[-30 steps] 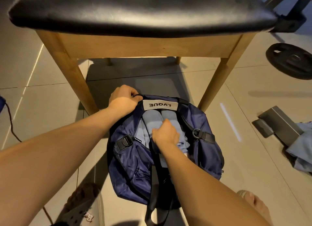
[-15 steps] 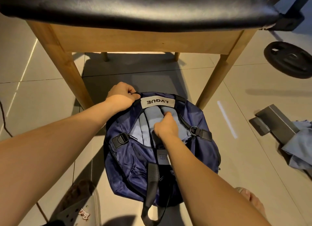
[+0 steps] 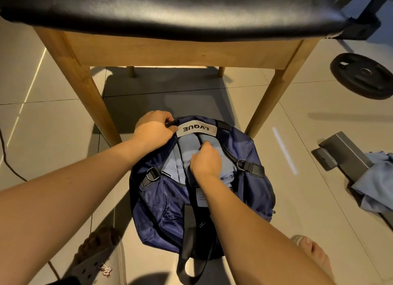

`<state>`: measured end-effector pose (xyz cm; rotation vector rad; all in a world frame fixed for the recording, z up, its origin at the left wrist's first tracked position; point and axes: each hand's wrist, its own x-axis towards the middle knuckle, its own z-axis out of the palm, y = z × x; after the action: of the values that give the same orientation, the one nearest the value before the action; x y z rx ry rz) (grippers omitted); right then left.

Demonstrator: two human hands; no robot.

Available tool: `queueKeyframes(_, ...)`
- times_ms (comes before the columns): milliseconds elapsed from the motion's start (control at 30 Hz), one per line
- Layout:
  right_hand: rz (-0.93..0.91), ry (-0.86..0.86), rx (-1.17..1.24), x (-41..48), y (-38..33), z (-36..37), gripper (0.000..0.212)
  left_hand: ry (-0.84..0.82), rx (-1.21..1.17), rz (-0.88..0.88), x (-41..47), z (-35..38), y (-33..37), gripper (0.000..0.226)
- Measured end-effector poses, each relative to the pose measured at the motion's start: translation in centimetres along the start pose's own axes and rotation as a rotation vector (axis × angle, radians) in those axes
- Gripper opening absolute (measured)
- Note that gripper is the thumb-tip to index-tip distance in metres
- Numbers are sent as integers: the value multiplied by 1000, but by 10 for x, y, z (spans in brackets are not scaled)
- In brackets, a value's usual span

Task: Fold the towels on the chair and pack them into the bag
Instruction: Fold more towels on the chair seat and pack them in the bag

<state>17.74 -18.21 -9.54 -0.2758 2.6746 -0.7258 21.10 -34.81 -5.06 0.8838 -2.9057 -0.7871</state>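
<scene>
A navy bag (image 3: 170, 201) stands open on the floor in front of the wooden chair (image 3: 170, 50) with the black seat. Light blue folded towels (image 3: 187, 144) stand upright inside its mouth. My left hand (image 3: 154, 131) grips the black handle at the bag's far rim, beside the white label. My right hand (image 3: 205, 162) is inside the opening with curled fingers on a towel's top edge, hiding part of it. Nothing shows on the chair seat.
A black weight plate (image 3: 361, 76) lies on the tiles at the right. A grey metal bracket (image 3: 344, 155) and a loose blue cloth (image 3: 376, 182) lie further right. A sandal (image 3: 100, 261) is at the lower left, my bare foot (image 3: 314, 255) at the lower right. A cable (image 3: 8, 161) runs along the left edge.
My right hand has moved further up the bag's mouth toward the label, pushing on the towels. My left hand keeps its hold on the handle.
</scene>
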Motion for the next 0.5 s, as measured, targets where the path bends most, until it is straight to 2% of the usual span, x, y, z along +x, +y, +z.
queueKeyframes(100, -221, 182, -192, -18, 10, -9, 20, 52, 38, 78, -5, 6, 3, 35)
queueKeyframes(167, -268, 295, -292, -29, 25, -10, 29, 96, 65, 166, -10, 9, 4, 48)
queueKeyframes(200, -246, 295, -326, -33, 30, -10, 37, 114, 85, 212, -12, 11, 5, 53)
queueKeyframes(267, -153, 172, -316, -38, 37, -8, 51, 122, 125, 270, -16, 16, 7, 61)
queueKeyframes(367, -40, -14, -181, -39, 39, 1, 56, 69, 247, 323, -23, 25, 7, 87)
queueKeyframes(433, -72, -50, -179, -40, 40, 6, 60, 53, 345, 378, -28, 32, 7, 106)
queueKeyframes(500, -106, -72, -191, -37, 43, 7, 59, 73, 409, 402, -30, 40, 7, 113)
